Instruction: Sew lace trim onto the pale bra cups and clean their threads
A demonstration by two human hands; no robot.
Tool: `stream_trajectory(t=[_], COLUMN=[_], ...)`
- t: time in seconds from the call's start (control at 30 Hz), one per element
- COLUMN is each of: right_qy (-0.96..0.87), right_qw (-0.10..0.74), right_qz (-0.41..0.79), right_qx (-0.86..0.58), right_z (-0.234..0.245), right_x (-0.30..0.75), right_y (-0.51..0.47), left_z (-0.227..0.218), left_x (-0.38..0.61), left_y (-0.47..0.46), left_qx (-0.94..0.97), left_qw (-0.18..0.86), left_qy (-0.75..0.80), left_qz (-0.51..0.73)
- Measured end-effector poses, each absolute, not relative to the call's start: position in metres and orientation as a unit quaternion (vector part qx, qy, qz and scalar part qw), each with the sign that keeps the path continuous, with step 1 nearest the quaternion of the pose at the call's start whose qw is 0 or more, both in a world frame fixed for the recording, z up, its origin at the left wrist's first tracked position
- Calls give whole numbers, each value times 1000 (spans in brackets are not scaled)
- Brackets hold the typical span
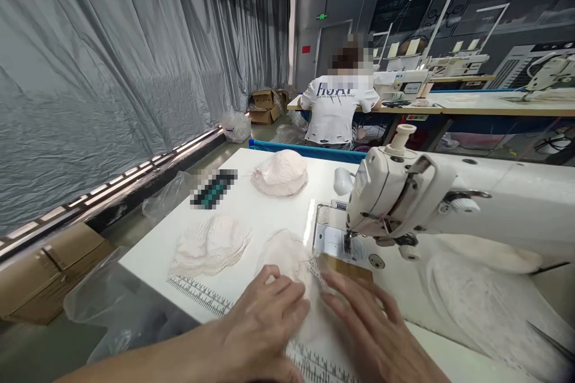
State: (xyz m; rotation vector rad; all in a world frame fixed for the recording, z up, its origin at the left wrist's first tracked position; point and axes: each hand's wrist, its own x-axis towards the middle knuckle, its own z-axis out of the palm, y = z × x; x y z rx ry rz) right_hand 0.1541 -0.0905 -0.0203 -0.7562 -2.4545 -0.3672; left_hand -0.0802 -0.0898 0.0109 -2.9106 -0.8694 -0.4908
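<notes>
My left hand (263, 323) lies flat, fingers stretched out, on a pale pink lace fabric piece (287, 254) on the white sewing table (153, 254). My right hand (372, 326) rests beside it, fingers extended, pressing the same fabric just in front of the presser foot (347, 245) of the white sewing machine (404, 191). The lace edge (317, 268) shows between my fingertips. Neither hand grips anything.
Two stacks of pink lace pieces lie on the table, one near (209, 245) and one far (281, 173). More fabric (485, 293) lies right under the machine arm. A person in a white shirt (336, 108) sits at another table. Cardboard boxes (49, 269) and plastic bags (108, 305) are on the floor.
</notes>
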Motion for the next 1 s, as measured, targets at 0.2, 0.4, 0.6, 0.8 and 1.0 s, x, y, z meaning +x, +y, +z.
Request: stream_trajectory(t=[0.2, 0.4, 0.6, 0.8, 1.0], right_qy=[-891, -703, -576, -584, -589], right_qw=[298, 164, 174, 197, 210], right_qz=[-60, 541, 670, 637, 625], right_qx=[-337, -431, -436, -462, -467], right_z=[-32, 17, 25, 24, 19], right_x=[117, 130, 139, 136, 137], right_y=[-151, -177, -172, -171, -163], left_z=[-12, 25, 24, 26, 27], left_x=[-78, -84, -81, -82, -75], left_y=[-152, -165, -151, -143, -131], left_qx=[-909, -762, -594, -634, -616], left_qw=[173, -513, -689, -621, -625], left_qy=[-245, -354, -391, -440, -451], left_qz=[-289, -177, -138, -137, -164])
